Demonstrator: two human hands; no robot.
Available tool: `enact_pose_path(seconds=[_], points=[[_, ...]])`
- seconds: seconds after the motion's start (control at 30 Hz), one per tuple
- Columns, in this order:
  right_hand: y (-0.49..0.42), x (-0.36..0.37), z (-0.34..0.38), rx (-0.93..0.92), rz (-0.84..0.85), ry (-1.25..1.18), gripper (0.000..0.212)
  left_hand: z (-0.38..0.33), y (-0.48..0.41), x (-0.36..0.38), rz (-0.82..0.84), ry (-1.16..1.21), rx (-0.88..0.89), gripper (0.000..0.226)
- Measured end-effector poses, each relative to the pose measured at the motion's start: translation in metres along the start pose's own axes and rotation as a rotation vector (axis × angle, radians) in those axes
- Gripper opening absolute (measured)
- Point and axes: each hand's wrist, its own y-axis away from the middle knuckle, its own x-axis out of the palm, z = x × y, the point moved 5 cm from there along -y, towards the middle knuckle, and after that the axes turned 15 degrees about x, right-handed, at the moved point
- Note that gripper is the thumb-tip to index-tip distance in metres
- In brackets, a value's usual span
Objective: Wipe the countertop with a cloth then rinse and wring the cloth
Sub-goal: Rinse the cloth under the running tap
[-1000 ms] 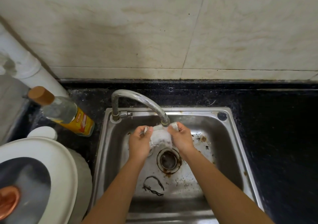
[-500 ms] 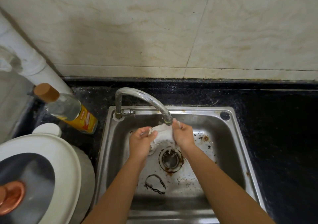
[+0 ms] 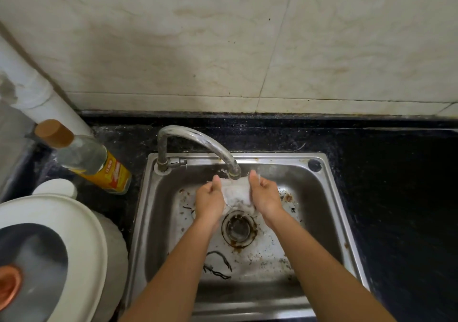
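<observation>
A wet white cloth [image 3: 236, 191] is stretched between my two hands over the steel sink [image 3: 332, 198], right under the spout of the curved tap [image 3: 198, 141]. Water runs from the spout onto the cloth. My left hand [image 3: 210, 200] grips the cloth's left edge, thumb pointing up. On the other side my right hand [image 3: 264, 196] grips the right edge the same way. Below the cloth is the rusty drain [image 3: 238, 228]. The black countertop [image 3: 396, 198] surrounds the sink.
A clear bottle with a yellow label and brown cap [image 3: 86, 158] stands left of the sink. A white lidded appliance [image 3: 62, 259] fills the lower left. A white pipe [image 3: 37, 93] runs up the left wall. Dark debris [image 3: 218, 264] lies on the sink floor.
My hands have spread the bunched cloth flatter and lifted it closer under the spout. Both thumbs now point up.
</observation>
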Motion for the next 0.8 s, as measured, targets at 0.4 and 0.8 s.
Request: enact_pose_path(seconds=[0.4, 0.8], points=[[0.001, -0.012, -0.003, -0.11, 0.056, 0.032, 0.04, 0.003, -0.004, 0.007, -0.054, -0.11, 0.024, 0.05], [0.007, -0.002, 0.006, -0.146, 0.142, 0.007, 0.04, -0.009, -0.011, -0.006, -0.032, -0.203, 0.123, 0.05]])
